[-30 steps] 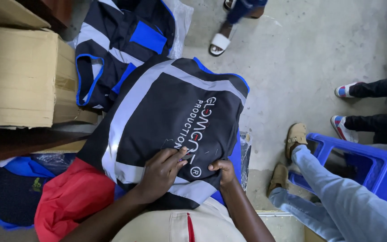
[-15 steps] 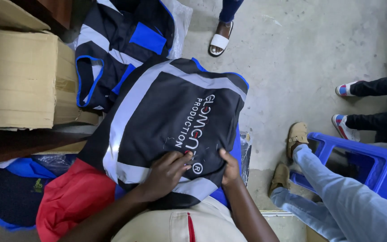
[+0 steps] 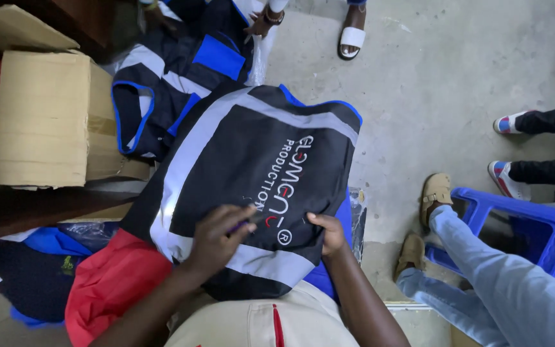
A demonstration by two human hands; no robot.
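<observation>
A black garment (image 3: pixel 239 160) with grey reflective strips, blue trim and stitched lettering lies spread over my lap. My left hand (image 3: pixel 216 239) rests on it just below the lettering, with the fingers pinched around a small bluish thing (image 3: pixel 239 226) too small to identify. My right hand (image 3: pixel 329 232) grips the garment's lower right edge, thumb on top and fingers curled under the cloth.
A cardboard box (image 3: pixel 52 115) stands at the left. More black-and-blue garments (image 3: pixel 162 96) lie behind, where another person's hand (image 3: pixel 261 22) touches them. A red cloth (image 3: pixel 114 283) is at my left knee. A seated person's legs (image 3: pixel 483 276) and a blue stool (image 3: pixel 528 225) are at the right.
My left fingers have crept up toward the lettering and pinched together. My right hand holds the same edge. The sandalled foot at the top has shifted to the right.
</observation>
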